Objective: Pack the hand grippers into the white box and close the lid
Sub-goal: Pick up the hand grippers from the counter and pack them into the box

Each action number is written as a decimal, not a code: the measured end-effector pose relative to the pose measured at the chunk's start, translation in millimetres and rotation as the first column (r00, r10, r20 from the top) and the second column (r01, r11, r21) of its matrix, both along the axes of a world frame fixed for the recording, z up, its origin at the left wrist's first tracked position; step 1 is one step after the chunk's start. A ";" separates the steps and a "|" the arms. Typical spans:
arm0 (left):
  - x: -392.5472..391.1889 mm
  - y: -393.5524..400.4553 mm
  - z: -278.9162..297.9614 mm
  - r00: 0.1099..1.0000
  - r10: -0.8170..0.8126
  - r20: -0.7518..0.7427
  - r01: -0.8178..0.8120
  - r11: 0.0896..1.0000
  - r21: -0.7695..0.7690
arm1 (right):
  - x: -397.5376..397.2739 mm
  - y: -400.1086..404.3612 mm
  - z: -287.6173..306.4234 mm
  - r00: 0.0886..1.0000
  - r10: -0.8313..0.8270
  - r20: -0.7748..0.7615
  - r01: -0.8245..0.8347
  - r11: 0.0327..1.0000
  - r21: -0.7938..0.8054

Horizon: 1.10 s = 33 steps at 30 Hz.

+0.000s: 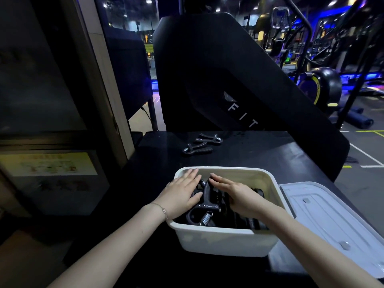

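Black hand grippers (207,206) fill the white box (226,242); both hands, left hand (182,194) and right hand (234,194), lie spread flat, pressing them down so the lid (324,221) fits.

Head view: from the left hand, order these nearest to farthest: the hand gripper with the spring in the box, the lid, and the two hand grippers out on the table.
1. Hand gripper with the spring: in the white box, under the left hand.
2. Two loose hand grippers: on the table beyond the box.
3. Lid: right of the box, off it.
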<state>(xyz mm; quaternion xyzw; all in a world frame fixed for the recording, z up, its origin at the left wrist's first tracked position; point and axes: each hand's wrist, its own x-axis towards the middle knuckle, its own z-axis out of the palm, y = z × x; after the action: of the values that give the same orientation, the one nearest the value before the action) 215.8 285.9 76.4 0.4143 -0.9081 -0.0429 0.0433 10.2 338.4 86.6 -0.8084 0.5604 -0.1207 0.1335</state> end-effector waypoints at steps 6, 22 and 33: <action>10.8 -12.5 11.8 0.836 0.134 -0.532 0.013 0.965 0.263 | -10.6 -2.2 6.2 1.000 0.007 0.016 -0.006 0.999 -0.040; -7.2 -152.1 0.5 0.954 0.142 -0.266 -0.066 0.960 0.272 | -17.5 -91.1 11.6 0.999 0.053 0.009 -0.052 0.990 -0.133; -37.3 -279.5 -58.3 0.981 0.182 -0.061 -0.160 0.951 0.264 | -23.6 -244.9 0.2 0.991 -0.020 -0.130 0.021 1.000 0.005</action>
<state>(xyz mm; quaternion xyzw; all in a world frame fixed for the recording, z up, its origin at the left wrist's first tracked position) 178.5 6.4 18.1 0.4913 -0.8529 -0.1741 0.0310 -13.4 93.5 86.8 -0.8082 0.5767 -0.0676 0.0981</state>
